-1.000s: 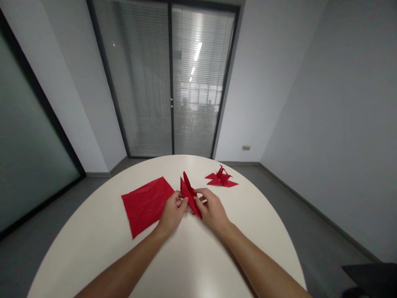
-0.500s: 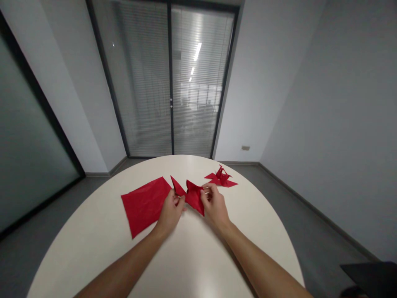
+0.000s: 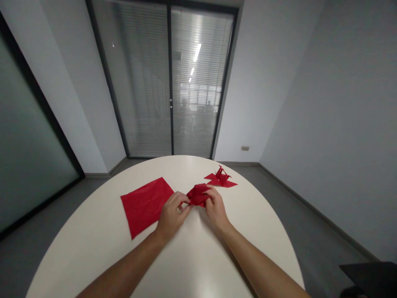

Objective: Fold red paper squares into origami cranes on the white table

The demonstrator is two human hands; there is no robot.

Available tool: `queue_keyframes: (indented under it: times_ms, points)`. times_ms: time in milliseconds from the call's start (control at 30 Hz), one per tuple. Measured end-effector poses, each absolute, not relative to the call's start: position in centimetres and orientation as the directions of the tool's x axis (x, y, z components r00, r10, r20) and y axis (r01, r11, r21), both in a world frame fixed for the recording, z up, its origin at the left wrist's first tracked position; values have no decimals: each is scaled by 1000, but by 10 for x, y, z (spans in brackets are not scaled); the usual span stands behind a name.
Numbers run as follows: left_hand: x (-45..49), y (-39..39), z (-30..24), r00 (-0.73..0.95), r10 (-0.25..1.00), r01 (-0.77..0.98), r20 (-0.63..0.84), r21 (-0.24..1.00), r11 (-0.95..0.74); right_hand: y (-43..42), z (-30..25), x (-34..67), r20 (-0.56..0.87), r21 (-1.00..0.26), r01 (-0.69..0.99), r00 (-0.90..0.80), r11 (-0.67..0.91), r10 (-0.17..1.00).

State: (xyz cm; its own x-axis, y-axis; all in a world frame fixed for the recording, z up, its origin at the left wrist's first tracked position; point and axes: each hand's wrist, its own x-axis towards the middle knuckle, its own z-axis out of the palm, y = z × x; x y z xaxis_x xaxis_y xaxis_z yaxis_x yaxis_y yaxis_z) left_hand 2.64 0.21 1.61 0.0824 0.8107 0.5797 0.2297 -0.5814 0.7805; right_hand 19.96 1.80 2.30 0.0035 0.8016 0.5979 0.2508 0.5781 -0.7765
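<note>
Both my hands meet at the middle of a round white table (image 3: 93, 248). My left hand (image 3: 171, 216) pinches the left end of a partly folded red paper piece (image 3: 198, 194). My right hand (image 3: 214, 208) grips the same piece from the right, its fingers curled over it. The paper is bunched low between the two hands, just above the tabletop. A flat red paper sheet (image 3: 145, 205) lies directly left of my left hand. A finished red folded paper figure (image 3: 221, 178) sits beyond my right hand.
The table's curved edge runs close on the right, with grey floor beyond it. Glass doors with blinds (image 3: 170, 82) stand behind the table. A dark object (image 3: 372, 277) shows at the bottom right corner.
The folded red piece, held upright and spread with points sticking out earlier, is now drawn together and lower between my hands. Both hands have closed in toward each other.
</note>
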Motion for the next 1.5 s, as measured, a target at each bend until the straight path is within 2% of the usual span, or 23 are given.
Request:
queue_keyframes:
  times_ms: [167, 267, 367, 467, 733, 933, 1033, 1233, 1400, 1500]
  points:
    - [27, 6, 14, -35, 836, 235, 547, 818, -525, 11, 25, 195, 542, -786, 249, -162, 566, 825]
    - [30, 7, 16, -76, 879, 103, 470, 881, -462, 8, 21, 195, 513, -759, 334, -222, 559, 829]
    - [33, 6, 18, -57, 907, -16, 418, 908, -419, 9, 19, 196, 530, -727, 392, -201, 563, 824]
    - [34, 6, 20, -48, 915, -8, 401, 916, -402, 11, 21, 197, 566, -724, 395, -129, 566, 814]
    - [32, 9, 17, -52, 921, 89, 387, 920, -382, 11, 25, 195, 541, -801, 219, -137, 557, 830]
    - [34, 8, 15, 17, 927, 113, 374, 921, -374, 8, 25, 191, 391, -903, 126, -157, 411, 907]
    - [34, 9, 13, 21, 928, 108, 372, 922, -372, 8, 23, 190, 388, -910, 91, -149, 403, 910]
    - [32, 10, 9, -54, 917, 139, 395, 912, -385, 13, 16, 190, 425, -902, 65, -29, 426, 905]
    - [32, 11, 7, -41, 912, 180, 407, 901, -394, 15, 16, 186, 408, -913, -64, -72, 404, 910]
    - [34, 11, 4, 15, 921, 134, 390, 912, -388, 15, 18, 187, 366, -928, -112, -103, 355, 925]
